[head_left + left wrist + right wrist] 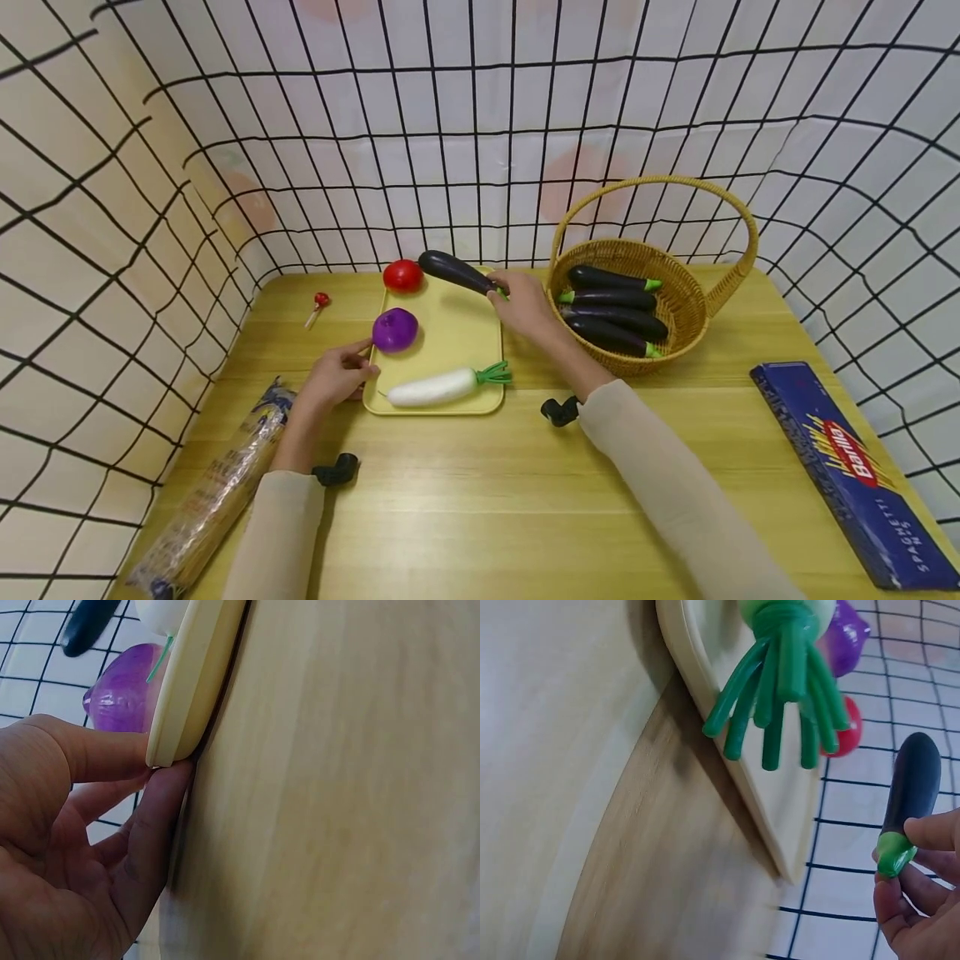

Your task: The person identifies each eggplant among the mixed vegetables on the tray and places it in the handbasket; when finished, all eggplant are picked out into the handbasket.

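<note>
My right hand (527, 304) pinches an eggplant (452, 271) by its green stem end, its dark body pointing left over the back of a pale yellow tray (459, 335). The rim of this tray is pinched between the fingers of my left hand (82, 817), at its left side. On the tray lie a white radish (431, 389) with green stalks at the front, a purple onion (395, 330) at the left and a red tomato (403, 276) at the back left corner. The radish's green stalks (780, 682) overhang the tray's right rim.
To the right of the tray stands a wicker basket (693, 321) with a tall handle and several eggplants inside. A blue spaghetti box (855, 475) lies far right, a clear noodle packet (217, 500) at left. A red lollipop (321, 299) lies back left. Black wire mesh (472, 133) encloses the table.
</note>
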### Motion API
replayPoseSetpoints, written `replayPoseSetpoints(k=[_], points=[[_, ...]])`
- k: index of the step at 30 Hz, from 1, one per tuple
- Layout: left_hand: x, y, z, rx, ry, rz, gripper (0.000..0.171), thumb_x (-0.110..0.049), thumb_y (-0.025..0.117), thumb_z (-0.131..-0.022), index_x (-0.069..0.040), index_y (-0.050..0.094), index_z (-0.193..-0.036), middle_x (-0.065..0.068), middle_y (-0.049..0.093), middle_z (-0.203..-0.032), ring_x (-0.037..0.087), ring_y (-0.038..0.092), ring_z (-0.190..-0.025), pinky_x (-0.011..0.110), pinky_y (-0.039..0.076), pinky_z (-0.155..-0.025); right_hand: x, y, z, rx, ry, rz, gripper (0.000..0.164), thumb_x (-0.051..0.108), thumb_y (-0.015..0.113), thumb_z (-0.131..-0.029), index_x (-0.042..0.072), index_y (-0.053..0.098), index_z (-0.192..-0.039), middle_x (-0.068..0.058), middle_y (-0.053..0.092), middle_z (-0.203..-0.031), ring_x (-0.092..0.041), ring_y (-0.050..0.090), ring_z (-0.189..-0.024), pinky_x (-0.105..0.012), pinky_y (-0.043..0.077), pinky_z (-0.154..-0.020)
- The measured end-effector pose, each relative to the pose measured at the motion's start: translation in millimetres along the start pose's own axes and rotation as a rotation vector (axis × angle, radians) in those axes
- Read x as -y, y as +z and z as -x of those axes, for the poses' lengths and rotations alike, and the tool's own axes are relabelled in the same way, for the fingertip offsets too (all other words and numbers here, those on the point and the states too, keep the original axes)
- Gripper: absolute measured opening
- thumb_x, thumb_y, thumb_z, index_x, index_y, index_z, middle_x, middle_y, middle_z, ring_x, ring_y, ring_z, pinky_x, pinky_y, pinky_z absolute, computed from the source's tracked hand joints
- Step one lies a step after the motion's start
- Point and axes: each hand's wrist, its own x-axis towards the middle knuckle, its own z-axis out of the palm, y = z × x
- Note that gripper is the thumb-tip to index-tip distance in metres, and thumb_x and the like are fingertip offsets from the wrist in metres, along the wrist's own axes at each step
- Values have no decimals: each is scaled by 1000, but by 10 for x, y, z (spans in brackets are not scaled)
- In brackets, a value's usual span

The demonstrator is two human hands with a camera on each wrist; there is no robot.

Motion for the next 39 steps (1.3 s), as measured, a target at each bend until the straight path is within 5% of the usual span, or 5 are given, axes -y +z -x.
replayPoseSetpoints(k=[14,28,39], points=[[-12,26,8,0,-1,-12,67,-20,68,-101,-20,37,-161,12,59,-117,23,57,-100,28,62,-74,-101,-537,520,-63,-80,-37,38,16,61,-105,11,61,-143,-13,69,-131,-32,63,-115,-48,55,-96],[-45,8,43,-3,-12,-4,67,-21,68,-101,-21,37,-161,13,59,-119,23,56,-101,25,61,-73,-612,-974,910,-138,-17,10,37,16,64,-103,13,63,-140,-19,68,-125,-36,63,-109,-49,52,-85],[-48,10,57,1,-5,-7,67,-20,67,-101,-20,37,-161,13,58,-119,24,56,-103,27,62,-75,-971,-1275,1094,-161,20,72,35,13,63,-104,8,62,-138,-25,67,-127,-41,62,-110,-54,52,-88]])
